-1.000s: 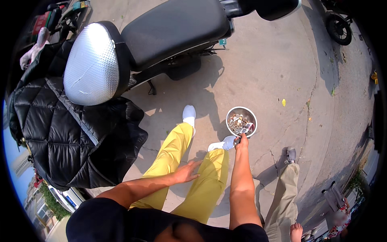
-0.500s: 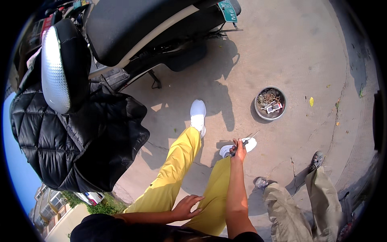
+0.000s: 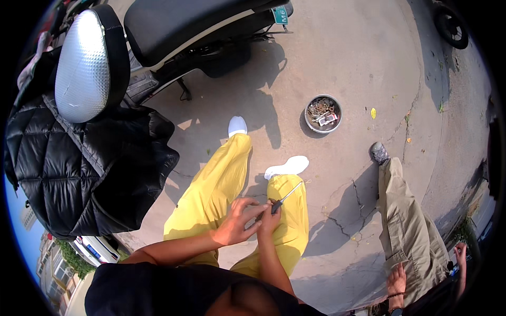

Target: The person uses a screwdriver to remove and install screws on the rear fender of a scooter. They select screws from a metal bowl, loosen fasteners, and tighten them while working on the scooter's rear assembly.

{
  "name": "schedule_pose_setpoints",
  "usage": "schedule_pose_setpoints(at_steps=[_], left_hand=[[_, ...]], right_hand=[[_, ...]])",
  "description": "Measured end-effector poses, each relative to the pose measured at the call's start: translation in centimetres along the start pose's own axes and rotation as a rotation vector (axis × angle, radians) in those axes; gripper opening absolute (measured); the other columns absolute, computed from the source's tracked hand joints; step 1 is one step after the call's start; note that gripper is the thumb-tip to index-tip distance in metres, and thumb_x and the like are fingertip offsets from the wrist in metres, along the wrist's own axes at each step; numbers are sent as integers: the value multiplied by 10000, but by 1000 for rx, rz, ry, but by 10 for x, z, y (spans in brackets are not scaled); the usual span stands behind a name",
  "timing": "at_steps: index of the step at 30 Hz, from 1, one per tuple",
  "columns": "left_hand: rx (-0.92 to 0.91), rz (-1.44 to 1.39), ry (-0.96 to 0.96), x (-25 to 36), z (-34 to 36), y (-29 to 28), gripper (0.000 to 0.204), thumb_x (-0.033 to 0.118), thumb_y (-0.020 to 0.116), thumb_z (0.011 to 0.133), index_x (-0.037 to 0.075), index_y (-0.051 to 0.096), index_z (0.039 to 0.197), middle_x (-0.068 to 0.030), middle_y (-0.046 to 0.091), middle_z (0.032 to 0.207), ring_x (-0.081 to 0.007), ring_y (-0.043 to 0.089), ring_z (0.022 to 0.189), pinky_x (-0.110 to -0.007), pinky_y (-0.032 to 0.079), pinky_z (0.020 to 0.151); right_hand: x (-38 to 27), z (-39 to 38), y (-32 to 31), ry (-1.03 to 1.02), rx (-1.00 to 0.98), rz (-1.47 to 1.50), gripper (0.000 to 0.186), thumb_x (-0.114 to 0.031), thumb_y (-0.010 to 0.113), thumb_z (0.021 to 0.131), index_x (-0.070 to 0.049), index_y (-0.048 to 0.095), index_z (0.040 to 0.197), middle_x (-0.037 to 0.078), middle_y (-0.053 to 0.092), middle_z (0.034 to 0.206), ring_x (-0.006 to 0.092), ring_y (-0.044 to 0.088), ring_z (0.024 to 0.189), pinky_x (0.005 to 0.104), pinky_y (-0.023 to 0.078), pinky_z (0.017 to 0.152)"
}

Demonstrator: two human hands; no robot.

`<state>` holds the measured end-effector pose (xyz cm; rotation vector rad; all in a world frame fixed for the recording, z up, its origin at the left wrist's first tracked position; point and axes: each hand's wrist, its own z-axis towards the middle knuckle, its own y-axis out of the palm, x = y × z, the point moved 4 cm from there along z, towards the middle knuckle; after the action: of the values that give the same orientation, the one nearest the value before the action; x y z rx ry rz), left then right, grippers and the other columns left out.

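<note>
My right hand (image 3: 268,220) is closed round the dark handle of a screwdriver (image 3: 290,193), whose thin metal shaft points up and to the right over my right knee. My left hand (image 3: 235,224) is beside it, fingers stretched and apart, the fingertips close to the right hand and the handle end. Whether they touch, I cannot tell. Both hands are above my yellow trousers (image 3: 211,181).
A metal bowl (image 3: 341,113) of small metal parts stands on the concrete ahead. At left is a scooter (image 3: 184,26) with a black quilted cover (image 3: 63,174). Another person in khaki trousers (image 3: 403,221) is at right; a tyre (image 3: 451,27) lies far right.
My right hand has drawn back toward my body with the screwdriver. My left hand has lifted from my lap to meet it. The view has shifted, and the other person has moved.
</note>
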<state>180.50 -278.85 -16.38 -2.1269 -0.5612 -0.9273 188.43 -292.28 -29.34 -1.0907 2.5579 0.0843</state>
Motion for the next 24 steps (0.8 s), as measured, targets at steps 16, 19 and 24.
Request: schedule_pose_setpoints(at_steps=[16, 19, 24], left_hand=[[-645, -377, 1200, -33, 311, -120, 396, 208, 699, 715, 36, 620, 1063, -148, 619, 985, -287, 571, 1036, -463, 382, 1001], [-650, -280, 1170, -49, 289, -109, 354, 194, 689, 719, 43, 614, 1030, -134, 613, 963, -273, 567, 1025, -449, 380, 994], [-535, -170, 1064, -45, 247, -115, 285, 170, 671, 724, 54, 604, 976, -110, 604, 926, -250, 561, 1006, -425, 377, 982]], right_hand=[[-320, 398, 113, -1583, -112, -1121, 273, -228, 678, 821, -19, 608, 980, 154, 600, 880, 347, 583, 830, 407, 468, 720], [-335, 382, 134, -1645, -99, -1260, 250, -215, 676, 814, -28, 602, 962, 146, 591, 874, 346, 576, 852, 430, 461, 722], [-307, 304, 161, -1337, -258, -1123, 284, -272, 609, 900, 6, 572, 943, 130, 590, 796, 265, 565, 687, 365, 465, 642]])
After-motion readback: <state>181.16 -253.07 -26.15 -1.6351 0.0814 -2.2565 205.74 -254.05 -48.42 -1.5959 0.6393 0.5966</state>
